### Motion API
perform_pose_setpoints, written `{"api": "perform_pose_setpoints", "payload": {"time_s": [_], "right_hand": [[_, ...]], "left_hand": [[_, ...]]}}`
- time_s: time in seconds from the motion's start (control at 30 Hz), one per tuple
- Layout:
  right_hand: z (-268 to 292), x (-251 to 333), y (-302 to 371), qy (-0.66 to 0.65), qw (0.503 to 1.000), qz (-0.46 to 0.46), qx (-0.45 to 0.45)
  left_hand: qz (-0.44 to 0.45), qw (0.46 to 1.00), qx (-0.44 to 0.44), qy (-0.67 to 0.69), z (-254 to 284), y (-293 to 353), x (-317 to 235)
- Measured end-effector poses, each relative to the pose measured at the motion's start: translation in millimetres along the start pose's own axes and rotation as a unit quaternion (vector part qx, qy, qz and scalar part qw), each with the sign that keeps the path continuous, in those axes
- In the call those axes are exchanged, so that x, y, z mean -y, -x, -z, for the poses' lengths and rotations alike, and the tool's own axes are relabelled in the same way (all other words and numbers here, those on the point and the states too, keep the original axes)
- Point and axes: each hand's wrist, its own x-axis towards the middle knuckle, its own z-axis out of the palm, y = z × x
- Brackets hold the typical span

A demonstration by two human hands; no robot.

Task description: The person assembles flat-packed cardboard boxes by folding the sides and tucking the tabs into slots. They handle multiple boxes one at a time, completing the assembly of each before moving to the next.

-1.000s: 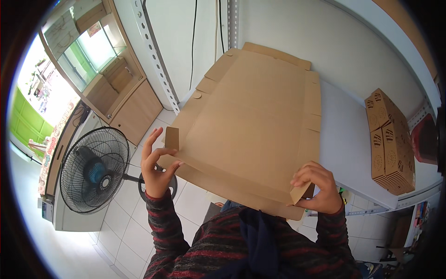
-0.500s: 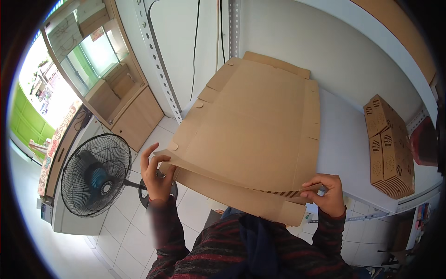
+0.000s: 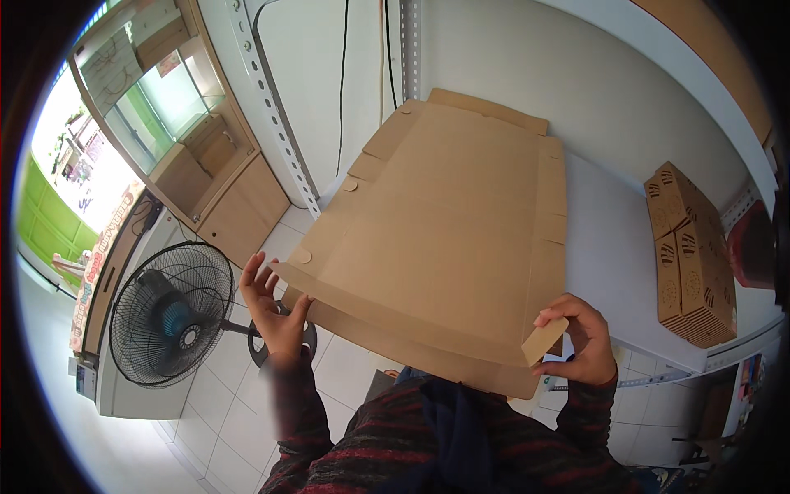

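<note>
A large flat cardboard box blank [image 3: 444, 214], plain brown with slotted side tabs, lies on a stack of the same kind. Its near panel is bent up toward me. My left hand [image 3: 276, 317] is at the near left corner, thumb in front and curved fingers behind, with the raised corner between them. At the near right corner my right hand [image 3: 584, 342] grips a small end tab [image 3: 545, 341], fingers at its upper end and thumb at its lower end. This tab is turned inward across the panel's end.
Folded brown printed cardboard boxes [image 3: 695, 263] stand in a block on the right of the white table [image 3: 601, 263]. A black standing fan [image 3: 171, 313] is on my left, before a wooden glass cabinet [image 3: 206, 156]. A perforated metal post [image 3: 284, 115] rises behind the table's left side.
The near panel's right end tab has turned inward under my right hand, and its striped edge no longer shows. My left hand's fingers have spread slightly and shifted a little left.
</note>
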Motion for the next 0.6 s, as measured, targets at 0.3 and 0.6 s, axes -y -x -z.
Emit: {"api": "perform_pose_setpoints", "payload": {"time_s": [0.3, 0.6], "right_hand": [[-24.2, 16.5, -9.6, 0.154, 0.981, -0.017, 0.112], [-2.6, 11.9, 6.7, 0.332, 0.942, 0.025, 0.035]], "left_hand": [[-0.011, 0.997, 0.052, 0.059, 0.2, 4.7, 4.7], [-0.066, 0.986, 0.096, -0.123, 8.4, -1.8, -4.6]]}}
